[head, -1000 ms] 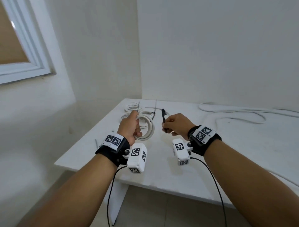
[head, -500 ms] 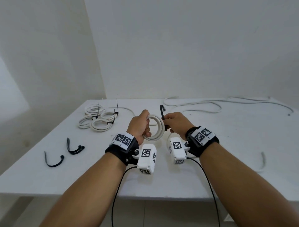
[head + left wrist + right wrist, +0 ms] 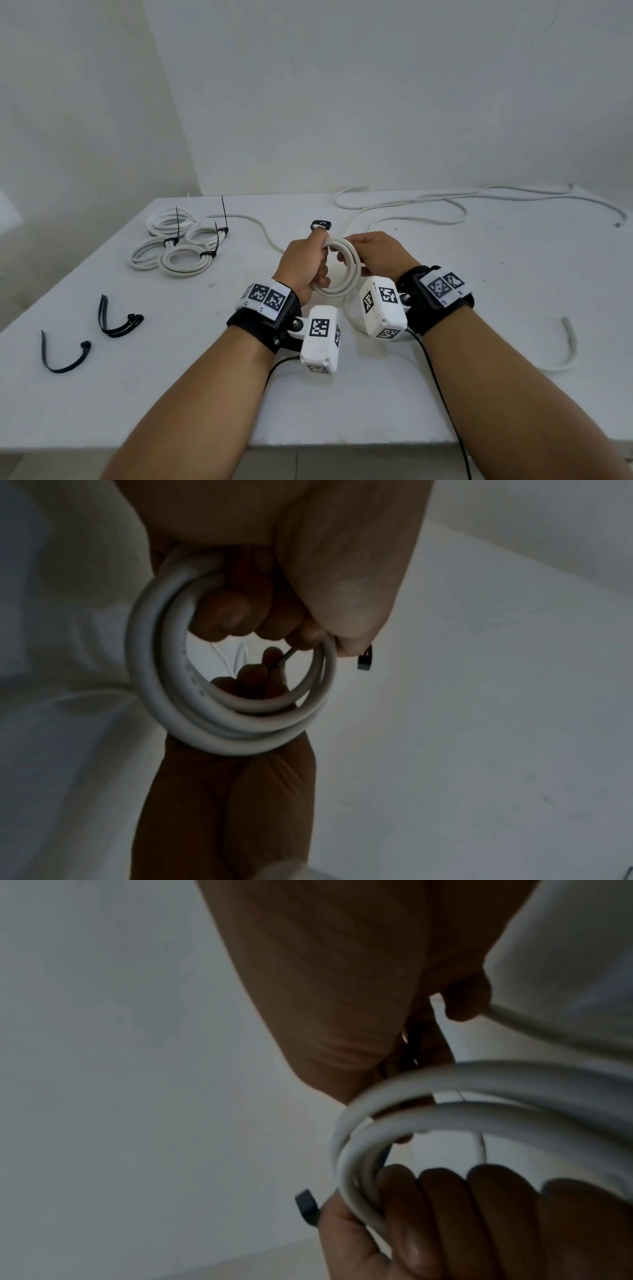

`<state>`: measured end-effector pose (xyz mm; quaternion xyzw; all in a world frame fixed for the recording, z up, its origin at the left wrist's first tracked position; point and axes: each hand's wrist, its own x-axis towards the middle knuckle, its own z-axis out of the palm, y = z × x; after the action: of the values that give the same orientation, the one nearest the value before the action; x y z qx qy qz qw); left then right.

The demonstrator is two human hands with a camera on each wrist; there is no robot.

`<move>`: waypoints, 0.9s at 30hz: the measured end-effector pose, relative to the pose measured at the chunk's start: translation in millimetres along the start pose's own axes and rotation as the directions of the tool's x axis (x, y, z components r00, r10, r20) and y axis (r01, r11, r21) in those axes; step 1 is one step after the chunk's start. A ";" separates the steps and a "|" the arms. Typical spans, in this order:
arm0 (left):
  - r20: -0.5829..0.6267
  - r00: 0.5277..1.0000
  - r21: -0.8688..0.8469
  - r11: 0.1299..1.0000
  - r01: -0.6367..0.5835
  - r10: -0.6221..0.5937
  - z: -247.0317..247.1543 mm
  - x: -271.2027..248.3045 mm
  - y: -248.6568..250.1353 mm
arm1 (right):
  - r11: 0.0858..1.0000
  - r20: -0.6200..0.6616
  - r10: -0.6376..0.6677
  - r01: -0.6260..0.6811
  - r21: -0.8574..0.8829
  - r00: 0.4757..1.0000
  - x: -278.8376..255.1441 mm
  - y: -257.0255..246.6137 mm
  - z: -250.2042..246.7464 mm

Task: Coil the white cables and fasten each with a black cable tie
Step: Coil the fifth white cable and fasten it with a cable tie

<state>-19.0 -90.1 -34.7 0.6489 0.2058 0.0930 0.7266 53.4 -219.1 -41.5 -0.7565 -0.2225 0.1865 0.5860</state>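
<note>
My left hand (image 3: 315,270) grips a white cable coil (image 3: 346,274) held upright above the table (image 3: 342,404). The head of a black cable tie (image 3: 321,225) sticks up just past the left thumb. My right hand (image 3: 366,255) is at the coil's far right side. In the left wrist view, the coil (image 3: 192,718) rings the right fingers (image 3: 270,658), which pinch the tie's thin tail inside the loop; the tie head (image 3: 365,661) sits outside the loop by the thumb. The right wrist view shows the left fingers (image 3: 445,1218) curled round the coil (image 3: 462,1080) and the tie head (image 3: 308,1206).
Several tied coils (image 3: 178,250) lie at the back left. Spare black ties (image 3: 118,317) (image 3: 63,353) lie near the left edge. A loose white cable (image 3: 445,205) snakes along the back right, and a short cable piece (image 3: 568,346) lies at the right.
The head view swung right, from the window corner onto the table. My right hand closed in on the coil, and the tie head now sits at my left thumb.
</note>
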 end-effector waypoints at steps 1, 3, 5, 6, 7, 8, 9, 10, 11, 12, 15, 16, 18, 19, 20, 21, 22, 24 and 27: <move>0.004 1.000 0.019 1.000 -0.012 0.012 -0.6 0.5 -0.6 | 1.000 0.021 0.006 -0.006 -0.014 1.000 -1.0 -0.8 -2.6; 0.009 0.999 0.079 0.996 -0.041 0.040 -2.2 1.5 -1.4 | 0.999 0.053 0.021 -0.020 -0.027 0.998 -2.2 -1.0 -7.9; 0.013 0.998 0.145 0.987 -0.066 0.064 -3.7 1.7 -2.3 | 0.998 0.079 0.041 -0.046 0.052 0.996 -1.4 0.9 -11.7; 0.018 0.997 0.169 0.983 -0.076 0.074 -4.2 1.2 -2.7 | 0.992 0.083 0.055 -0.064 0.109 0.995 -0.5 2.1 -12.5; 0.025 0.996 0.184 0.979 -0.085 0.082 -4.2 0.5 -2.9 | 0.984 0.076 0.070 -0.081 0.158 0.995 -0.6 2.7 -12.6; 0.034 0.996 0.194 0.977 -0.093 0.088 -4.6 -0.8 -3.2 | 0.977 0.060 0.082 -0.092 0.192 0.995 -1.6 2.4 -11.8; 0.044 0.995 0.203 0.974 -0.100 0.093 -4.4 -1.9 -3.5 | 0.970 0.037 0.087 -0.093 0.223 0.996 -2.5 1.7 -11.0; 0.053 0.994 0.214 0.971 -0.106 0.097 -3.7 -2.9 -4.0 | 0.962 0.010 0.087 -0.087 0.257 0.996 -3.2 1.8 -10.8; 0.063 0.993 0.227 0.967 -0.112 0.100 -2.9 -3.9 -4.9 | 0.954 -0.013 0.085 -0.077 0.290 0.996 -4.2 1.6 -10.7; 0.074 0.992 0.242 0.963 -0.117 0.102 -1.7 -4.6 -6.1 | 0.947 -0.025 0.080 -0.068 0.315 0.997 -4.6 1.7 -11.1; 0.086 0.990 0.272 0.953 -0.131 0.111 1.8 -5.8 -8.4 | 0.966 0.044 0.052 -0.062 0.251 0.998 -7.9 0.0 -11.3; 0.084 0.990 0.280 0.950 -0.135 0.116 2.1 -5.8 -8.6 | 0.975 0.084 0.047 -0.064 0.213 0.995 -9.0 -1.0 -11.3; 0.078 0.989 0.291 0.946 -0.143 0.126 2.3 -6.2 -8.2 | 0.975 0.143 0.057 -0.086 0.205 0.988 -10.4 -2.3 -12.6; 0.075 0.989 0.288 0.947 -0.145 0.128 2.5 -7.0 -7.7 | 0.972 0.160 0.063 -0.097 0.214 0.985 -10.3 -2.6 -13.3; 0.069 0.989 0.283 0.949 -0.142 0.128 2.7 -7.9 -7.1 | 0.972 0.173 0.063 -0.100 0.212 0.983 -10.0 -2.5 -14.0; 0.059 0.990 0.278 0.951 -0.138 0.126 2.6 -8.6 -6.7 | 0.976 0.179 0.059 -0.095 0.195 0.982 -10.0 -3.1 -13.9; 0.051 0.991 0.278 0.951 -0.136 0.126 2.3 -8.5 -6.7 | 0.980 0.177 0.051 -0.084 0.182 0.983 -9.8 -3.3 -13.7; 0.056 0.990 0.277 0.950 -0.142 0.132 2.1 -7.5 -7.1 | 0.978 0.155 0.044 -0.074 0.195 0.987 -9.5 -4.0 -13.1; 0.084 0.986 0.256 0.953 -0.164 0.147 0.8 -6.7 -8.3 | 0.982 0.189 0.018 -0.052 0.179 0.982 -13.8 -7.5 -11.3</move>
<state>-25.7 -94.6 -41.6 0.7561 0.1413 0.1011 0.6309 47.1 -234.2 -31.2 -0.6825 -0.2450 0.2867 0.6261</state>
